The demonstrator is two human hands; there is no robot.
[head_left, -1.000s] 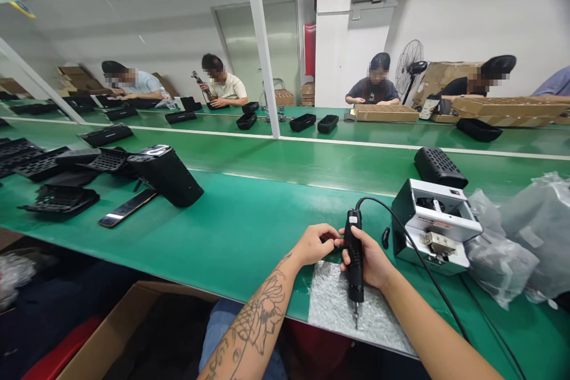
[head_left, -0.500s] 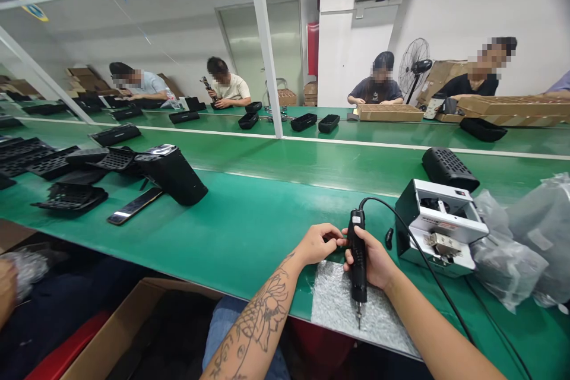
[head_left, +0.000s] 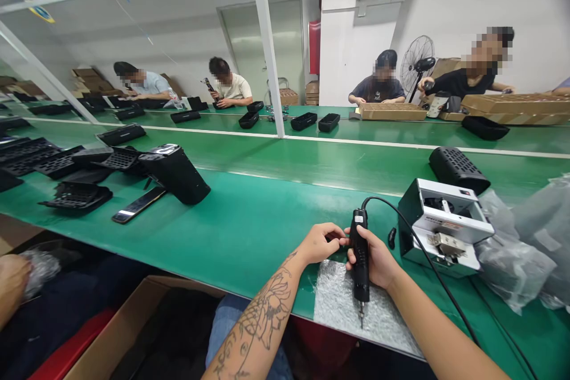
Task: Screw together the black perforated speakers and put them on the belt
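Note:
A black electric screwdriver (head_left: pixel 360 258) is held by my right hand (head_left: pixel 380 258), its bit pointing down toward the table's front edge. Fingers and thumb wrap its body. My left hand (head_left: pixel 324 242) is closed in a pinch close beside the tool, its fingertips meeting those of the right hand. Whatever lies between them, if anything, is too small or hidden to name. Under the screwdriver a sheet of bubble wrap (head_left: pixel 329 291) covers the table edge. Right of my hands stands a white and black screw feeder (head_left: pixel 449 231), with a small black piece (head_left: pixel 392 237) next to it.
Clear plastic bags (head_left: pixel 521 261) and a perforated black housing (head_left: pixel 458 169) flank the feeder. On the left, a black casing (head_left: pixel 178 175), a phone (head_left: pixel 139 205) and several black shells (head_left: pixel 75 196) lie on the green table (head_left: pixel 249 219). Co-workers sit beyond the belt.
The view has shifted slightly. Across the belt, the person at the far right has raised a hand and leaned. My hands keep their hold beside the screwdriver.

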